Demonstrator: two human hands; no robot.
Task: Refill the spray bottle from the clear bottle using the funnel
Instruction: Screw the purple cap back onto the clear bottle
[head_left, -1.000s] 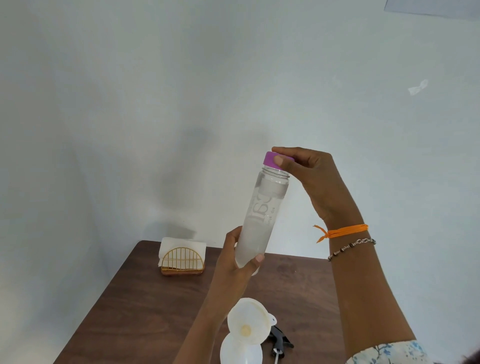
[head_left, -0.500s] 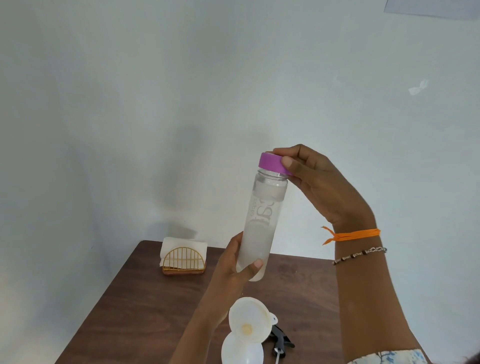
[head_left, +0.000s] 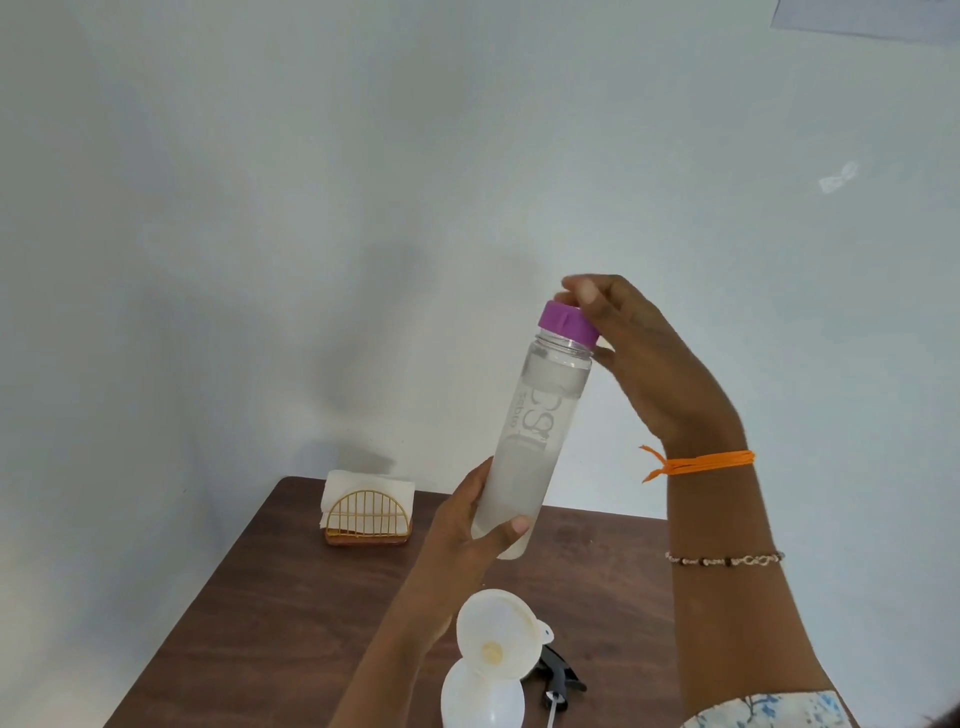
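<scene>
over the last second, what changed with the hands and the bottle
The right hand shifted its grip round the purple cap, thumb now above it, as if twisting. The clear bottle stayed tilted in the left hand, cap on. Funnel in the spray bottle, trigger head and napkin holder unmoved.

Soft even daylight, faint shadows on wall (head_left: 363, 312), slight wide-angle distortion

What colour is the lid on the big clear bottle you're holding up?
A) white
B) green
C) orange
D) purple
D: the clear bottle has a purple cap at its top, with the right hand curled round it while the left hand grips the bottle's lower end.
</scene>
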